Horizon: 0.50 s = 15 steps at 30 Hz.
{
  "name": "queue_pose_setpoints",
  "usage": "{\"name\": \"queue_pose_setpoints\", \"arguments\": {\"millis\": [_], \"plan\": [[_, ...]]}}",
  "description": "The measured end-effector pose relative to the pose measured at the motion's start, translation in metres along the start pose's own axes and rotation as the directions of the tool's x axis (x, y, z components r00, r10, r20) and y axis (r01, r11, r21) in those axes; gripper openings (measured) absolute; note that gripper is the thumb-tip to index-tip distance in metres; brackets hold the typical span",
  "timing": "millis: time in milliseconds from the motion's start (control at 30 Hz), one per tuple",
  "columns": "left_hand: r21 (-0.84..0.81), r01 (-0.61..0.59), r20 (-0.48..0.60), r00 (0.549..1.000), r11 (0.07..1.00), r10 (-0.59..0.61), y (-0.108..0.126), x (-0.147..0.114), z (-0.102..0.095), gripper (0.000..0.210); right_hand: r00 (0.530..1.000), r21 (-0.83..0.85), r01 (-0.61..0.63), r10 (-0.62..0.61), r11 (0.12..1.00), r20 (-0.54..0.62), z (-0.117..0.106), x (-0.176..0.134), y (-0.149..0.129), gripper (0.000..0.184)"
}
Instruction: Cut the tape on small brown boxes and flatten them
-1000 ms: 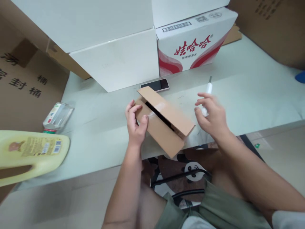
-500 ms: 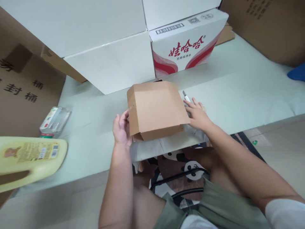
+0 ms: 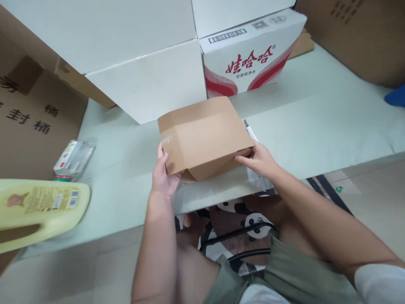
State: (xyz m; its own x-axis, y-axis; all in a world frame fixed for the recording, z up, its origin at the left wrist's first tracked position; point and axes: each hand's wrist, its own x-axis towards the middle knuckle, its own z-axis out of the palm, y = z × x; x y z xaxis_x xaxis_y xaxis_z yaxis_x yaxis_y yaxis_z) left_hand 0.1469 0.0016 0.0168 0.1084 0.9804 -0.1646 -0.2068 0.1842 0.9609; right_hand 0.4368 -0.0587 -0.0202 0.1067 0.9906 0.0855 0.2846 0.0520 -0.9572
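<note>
Left hand (image 3: 163,178), right hand (image 3: 262,159): grips pinching opposite ends of brown rectangular cardboard box (image 3: 210,139); uneven squeeze could buckle it

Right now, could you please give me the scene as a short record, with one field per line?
Held item: brown carton
Left grip: left hand on its left end
Right grip: right hand at its near right corner
Just beyond right hand: white tool with a dark tip, partly hidden
Farther back: white-and-red box
Far left: clear bottle, with yellow jug nearer the person
Surface: pale green table
</note>
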Motion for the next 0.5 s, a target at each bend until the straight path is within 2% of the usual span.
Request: {"name": "queue_pose_setpoints", "arguments": {"millis": [67,133,233,300,433,500], "plan": [[0.023,-0.02,-0.001,1.0,1.0,0.02,-0.001,-0.002,0.005,0.074,0.997,-0.012,-0.03,0.029,0.999,-0.072,0.0,0.001,-0.003,0.055],[0.065,-0.059,-0.05,0.997,0.996,0.062,-0.005,-0.001,0.009,0.078,0.994,-0.002,-0.04,0.04,0.999,-0.1,0.0,0.001,-0.005,0.054],[0.169,-0.148,-0.19,0.965,0.974,0.179,-0.01,0.002,0.01,0.063,0.994,0.071,0.0,0.008,0.997,-0.111,0.001,0.001,-0.004,0.047],[0.226,-0.146,-0.249,0.947,0.963,0.202,-0.012,0.005,0.008,0.054,0.99,0.127,0.021,-0.003,0.992,-0.141,0.002,0.002,-0.002,0.042],[0.144,-0.056,-0.225,0.97,0.988,0.088,-0.011,0.009,0.001,0.046,0.952,0.268,-0.016,0.097,0.963,-0.292,0.001,0.007,0.002,0.038],[0.164,-0.119,-0.189,0.971,0.979,0.149,-0.013,0.012,-0.006,0.044,0.931,0.325,0.016,0.105,0.945,-0.349,-0.002,0.007,0.002,0.037]]}}
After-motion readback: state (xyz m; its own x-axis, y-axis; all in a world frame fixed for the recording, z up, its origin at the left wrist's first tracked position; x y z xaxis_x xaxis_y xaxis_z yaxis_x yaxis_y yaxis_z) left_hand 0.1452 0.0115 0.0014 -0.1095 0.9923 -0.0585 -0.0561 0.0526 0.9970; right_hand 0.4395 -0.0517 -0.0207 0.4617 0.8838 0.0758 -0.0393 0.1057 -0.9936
